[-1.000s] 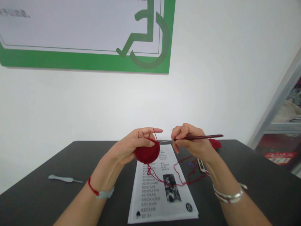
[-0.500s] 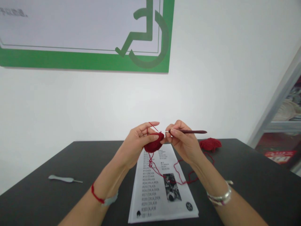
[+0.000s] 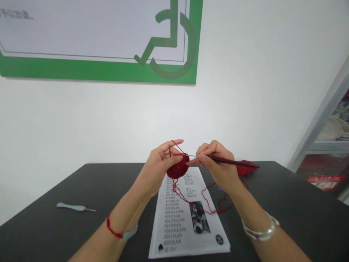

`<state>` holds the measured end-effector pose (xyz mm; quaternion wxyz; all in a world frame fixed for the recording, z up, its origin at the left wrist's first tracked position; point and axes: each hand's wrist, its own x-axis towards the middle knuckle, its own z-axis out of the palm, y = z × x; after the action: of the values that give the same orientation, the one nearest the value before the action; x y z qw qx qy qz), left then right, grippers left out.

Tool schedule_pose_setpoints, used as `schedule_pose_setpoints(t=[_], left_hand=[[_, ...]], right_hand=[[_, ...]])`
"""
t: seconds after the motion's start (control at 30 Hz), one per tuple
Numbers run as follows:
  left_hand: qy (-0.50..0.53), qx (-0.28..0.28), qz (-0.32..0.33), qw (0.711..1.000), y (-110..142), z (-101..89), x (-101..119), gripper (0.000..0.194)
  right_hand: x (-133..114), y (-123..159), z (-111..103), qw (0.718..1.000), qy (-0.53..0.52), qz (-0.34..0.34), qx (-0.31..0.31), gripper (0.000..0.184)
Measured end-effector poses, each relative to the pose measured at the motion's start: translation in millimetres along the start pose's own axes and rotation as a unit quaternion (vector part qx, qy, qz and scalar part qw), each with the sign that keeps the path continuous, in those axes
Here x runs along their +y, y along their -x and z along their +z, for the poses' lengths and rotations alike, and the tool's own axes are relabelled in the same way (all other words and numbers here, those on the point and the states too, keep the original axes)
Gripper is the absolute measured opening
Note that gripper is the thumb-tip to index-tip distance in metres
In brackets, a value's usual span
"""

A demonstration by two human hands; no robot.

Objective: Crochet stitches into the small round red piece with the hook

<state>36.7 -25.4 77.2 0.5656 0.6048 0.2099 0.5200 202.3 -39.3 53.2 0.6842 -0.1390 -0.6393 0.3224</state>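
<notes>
My left hand (image 3: pixel 160 163) pinches a small round red crochet piece (image 3: pixel 177 169) between thumb and fingers. Red yarn runs over its raised index finger and down to the piece's top edge. In my right hand (image 3: pixel 218 163) is a crochet hook (image 3: pixel 234 161) with a dark red handle, its fingers closed round it. The hook's thin metal shaft points left and meets the top edge of the piece; its very tip is hard to make out. One finger of my right hand touches the right side of the piece. Loose red yarn (image 3: pixel 209 211) trails below.
A printed pattern sheet (image 3: pixel 174 225) lies on the dark table (image 3: pixel 122 233) under my hands. Behind my right hand sits a ball of red yarn (image 3: pixel 247 170). A grey-handled hook (image 3: pixel 73 207) lies at the left. A green-framed sign (image 3: pixel 109 69) hangs on the wall; shelves (image 3: pixel 332 149) stand right.
My right hand has shifted slightly right, and the hook's handle end has swung down and right. The crochet piece has tilted, showing a rounder face. My left hand has hardly moved.
</notes>
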Motion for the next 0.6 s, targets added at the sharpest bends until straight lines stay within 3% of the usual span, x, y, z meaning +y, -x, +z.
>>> schedule_pose_setpoints(t=[0.13,0.3,0.47,0.57,0.6], left_hand=[[-0.02,0.014,0.017,1.0,0,1.6,1,0.037],[-0.066,0.05,0.036,0.996,1,4.4,3,0.037],[-0.124,0.08,0.05,0.988,4,10.7,-2,0.038],[-0.125,0.077,0.045,0.988,4,10.0,-6,0.038],[-0.102,0.068,0.031,0.992,4,8.1,-7,0.041]], right_hand=[[-1,2,-1,0.999,0.036,-0.004,-0.003,0.014],[0,8,4,0.984,0.173,-0.048,-0.01,0.015],[5,13,17,0.925,0.345,-0.156,-0.006,0.016],[15,10,12,0.897,0.379,-0.228,-0.023,0.017],[18,8,8,0.887,0.382,-0.256,-0.053,0.017]])
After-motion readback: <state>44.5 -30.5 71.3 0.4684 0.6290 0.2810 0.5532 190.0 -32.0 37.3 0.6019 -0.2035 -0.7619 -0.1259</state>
